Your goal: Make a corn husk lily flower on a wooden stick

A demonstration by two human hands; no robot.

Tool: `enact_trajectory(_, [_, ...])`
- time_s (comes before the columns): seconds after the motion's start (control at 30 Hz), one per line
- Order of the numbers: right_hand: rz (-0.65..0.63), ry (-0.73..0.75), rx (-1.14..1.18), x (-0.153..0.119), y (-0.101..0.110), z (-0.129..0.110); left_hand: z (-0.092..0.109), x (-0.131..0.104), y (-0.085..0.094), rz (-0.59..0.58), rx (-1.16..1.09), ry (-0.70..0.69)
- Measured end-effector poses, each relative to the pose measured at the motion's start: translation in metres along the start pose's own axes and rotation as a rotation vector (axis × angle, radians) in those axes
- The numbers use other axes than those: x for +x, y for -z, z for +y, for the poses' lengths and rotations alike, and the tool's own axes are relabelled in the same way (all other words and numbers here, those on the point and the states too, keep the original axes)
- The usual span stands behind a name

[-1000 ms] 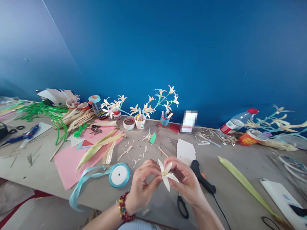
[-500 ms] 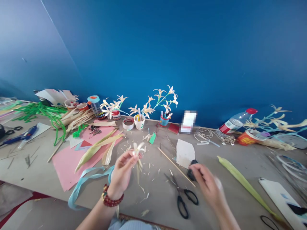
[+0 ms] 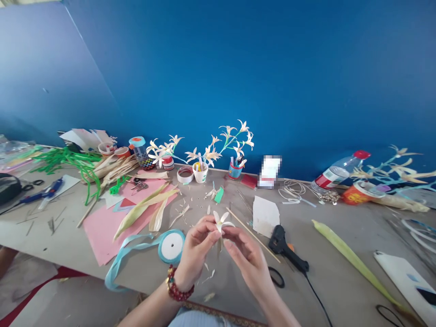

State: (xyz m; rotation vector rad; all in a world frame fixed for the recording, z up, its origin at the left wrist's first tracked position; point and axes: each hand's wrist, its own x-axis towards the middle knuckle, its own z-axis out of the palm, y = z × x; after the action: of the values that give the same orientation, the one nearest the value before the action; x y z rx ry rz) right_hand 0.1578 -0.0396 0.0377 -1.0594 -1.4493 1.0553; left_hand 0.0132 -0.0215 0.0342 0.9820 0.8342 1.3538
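A white handmade flower (image 3: 222, 222) with narrow pointed petals stands upright between my hands, above the near middle of the table. Wearing a red beaded bracelet, my left hand (image 3: 200, 245) is closed on its base with thumb and fingers. My right hand (image 3: 247, 254) also pinches the flower's base from the other side. Below my fingers a pale stem end hangs, partly hidden. To the right of my right hand a black hot glue gun (image 3: 286, 247) rests on the table. One handle loop of the scissors (image 3: 276, 278) shows beside my right wrist; the rest is covered.
Blue ribbon on a white spool (image 3: 172, 246) lies left of my hands, by pink paper (image 3: 98, 236) and corn husks (image 3: 136, 213). Finished flowers (image 3: 243, 127) stand in cups along the wall. A wooden stick (image 3: 250, 231), white card (image 3: 266, 215) and green husk (image 3: 347, 254) lie rightward.
My right hand has moved left from the glue gun to the flower, and the gun now lies uncovered. The flower in my left hand has shifted right. The view has turned slightly.
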Motion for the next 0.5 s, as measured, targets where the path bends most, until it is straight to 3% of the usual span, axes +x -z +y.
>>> enact_trajectory(0.23, [-0.040, -0.254, 0.481, 0.003, -0.010, 0.003, -0.007, -0.006, 0.000, 0.038, -0.002, -0.036])
enact_trajectory(0.5, [-0.038, -0.384, 0.760, -0.003, -0.014, 0.009, -0.006, -0.010, -0.005, -0.045, -0.093, 0.038])
